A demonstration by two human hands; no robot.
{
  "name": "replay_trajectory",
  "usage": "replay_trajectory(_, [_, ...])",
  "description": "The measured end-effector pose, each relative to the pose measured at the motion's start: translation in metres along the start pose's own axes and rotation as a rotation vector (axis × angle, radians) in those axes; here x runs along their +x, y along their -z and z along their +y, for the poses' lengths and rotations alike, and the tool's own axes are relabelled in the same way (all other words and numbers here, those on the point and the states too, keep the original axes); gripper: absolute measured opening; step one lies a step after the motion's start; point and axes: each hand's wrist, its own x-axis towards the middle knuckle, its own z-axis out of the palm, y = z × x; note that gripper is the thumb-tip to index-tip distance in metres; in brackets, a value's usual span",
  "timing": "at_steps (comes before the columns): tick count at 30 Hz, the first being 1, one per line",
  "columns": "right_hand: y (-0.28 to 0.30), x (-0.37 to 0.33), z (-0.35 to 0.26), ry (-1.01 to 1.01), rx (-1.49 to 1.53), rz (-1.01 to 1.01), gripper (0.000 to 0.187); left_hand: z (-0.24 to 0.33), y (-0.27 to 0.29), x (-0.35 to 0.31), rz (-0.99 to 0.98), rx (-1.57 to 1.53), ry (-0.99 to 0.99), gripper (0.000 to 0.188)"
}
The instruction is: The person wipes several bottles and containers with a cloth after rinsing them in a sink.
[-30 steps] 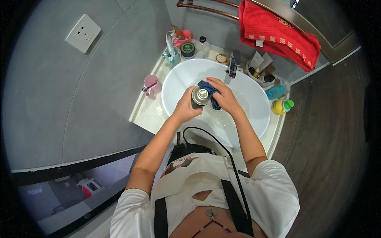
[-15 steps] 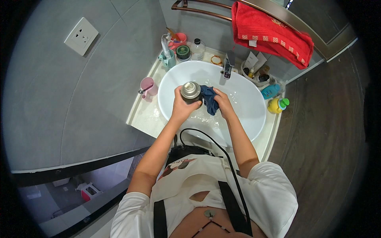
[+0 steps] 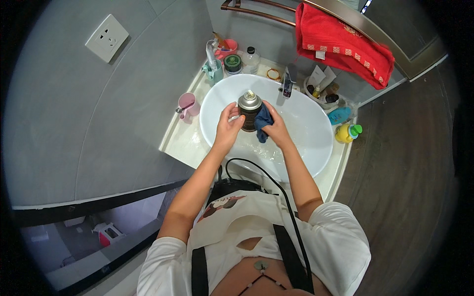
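Over the basin stands a dark spray can [image 3: 250,118] with a silver domed top and a pale nozzle, roughly upright. My right hand [image 3: 277,129] grips its right side, with a crumpled dark blue cloth [image 3: 263,123] pressed between the palm and the can. At the can's left side is my left hand [image 3: 228,130], its fingers parted and loosely curved. Its thumb tip meets or nearly meets the can's front. The can hides part of my right fingers. Beneath both hands lies the white oval basin [image 3: 308,153] with shallow water inside.
A tap [image 3: 287,84] rises at the basin's back edge. On the counter [image 3: 175,140] are a pink mug [image 3: 189,103], a teal cup [image 3: 214,73], a green-lidded jar [image 3: 232,64], a clear bottle [image 3: 251,60] and a yellow bottle [image 3: 345,133]. A red towel [image 3: 340,49] hangs behind.
The can has shifted slightly right, showing more of its dark side. My left hand has loosened from around it, while my right hand has brought the cloth against its right side.
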Motion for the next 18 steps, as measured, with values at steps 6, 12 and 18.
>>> replay_trajectory(6, [0.014,0.012,-0.024,-0.213,0.101,-0.169,0.053,0.024,0.002,0.005,-0.125,0.088,0.064,0.064])
replay_trajectory(12, [0.012,0.017,-0.028,-0.201,0.052,-0.148,0.048,0.034,-0.007,0.005,-0.160,-0.102,0.092,0.066])
replay_trajectory(18, [-0.016,-0.002,-0.030,0.209,-0.226,0.034,0.051,0.027,-0.010,0.005,0.065,-0.112,0.033,0.061])
